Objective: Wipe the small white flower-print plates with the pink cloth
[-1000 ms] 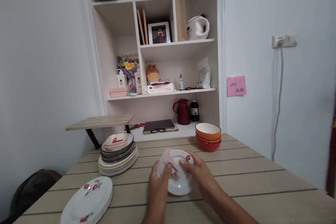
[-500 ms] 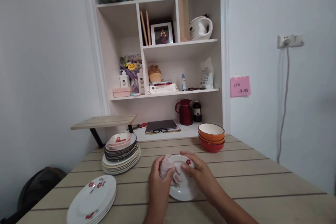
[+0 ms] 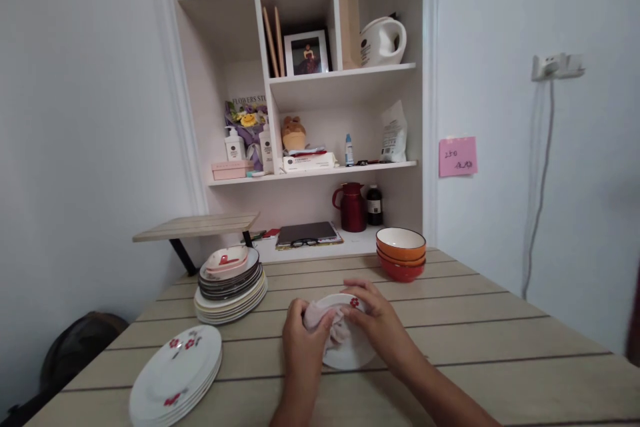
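Observation:
In front of me, a white plate (image 3: 354, 350) with a red flower near its rim is tilted up between my hands, above the table. My left hand (image 3: 306, 340) is closed on a pale pinkish cloth (image 3: 339, 332), bunched against the left part of the plate's face. My right hand (image 3: 377, 320) grips the plate's upper right edge, thumb on the face and fingers round the back. To the left lies a stack of white flowered plates (image 3: 175, 373). Farther back stands a stack of dark-rimmed and pale plates (image 3: 233, 293) topped by small pink-edged square dishes (image 3: 227, 260).
Orange and red bowls (image 3: 401, 253) are stacked at the table's back right. A small raised wooden shelf (image 3: 197, 225) stands at the back left. Behind the slatted table (image 3: 480, 347) are a laptop (image 3: 307, 233), a red jug (image 3: 353, 207), a dark bottle (image 3: 374, 205) and shelving.
The cloth has shifted slightly on the plate's face, with my right thumb now closer to it. The plate stays held in both frames. My view has tipped slightly.

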The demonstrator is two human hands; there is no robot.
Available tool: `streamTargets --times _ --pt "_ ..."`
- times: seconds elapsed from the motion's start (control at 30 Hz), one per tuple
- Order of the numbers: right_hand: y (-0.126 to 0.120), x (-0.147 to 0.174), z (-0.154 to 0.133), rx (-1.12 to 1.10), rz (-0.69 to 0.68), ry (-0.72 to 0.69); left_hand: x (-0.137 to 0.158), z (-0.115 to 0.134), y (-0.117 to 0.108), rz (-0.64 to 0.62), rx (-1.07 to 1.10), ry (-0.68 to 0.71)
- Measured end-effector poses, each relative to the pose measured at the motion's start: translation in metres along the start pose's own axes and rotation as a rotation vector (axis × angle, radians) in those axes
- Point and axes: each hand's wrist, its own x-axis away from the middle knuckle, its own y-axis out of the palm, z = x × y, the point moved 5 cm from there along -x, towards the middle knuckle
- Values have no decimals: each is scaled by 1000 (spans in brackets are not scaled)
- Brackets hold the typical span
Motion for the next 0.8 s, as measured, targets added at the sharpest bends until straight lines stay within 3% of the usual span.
streamTargets --times 0.13,0.27,0.4,0.8 --pt "5 2 5 -191 -121 122 0 1 1 -46 170 -48" --pt "4 2 6 -270 -100 145 0 0 7 -186 239 -97" --pt "7 4 7 -349 -68 199 2 -3 12 -240 381 -228" --pt "14 9 15 -587 122 293 14 -9 26 -169 812 -535"
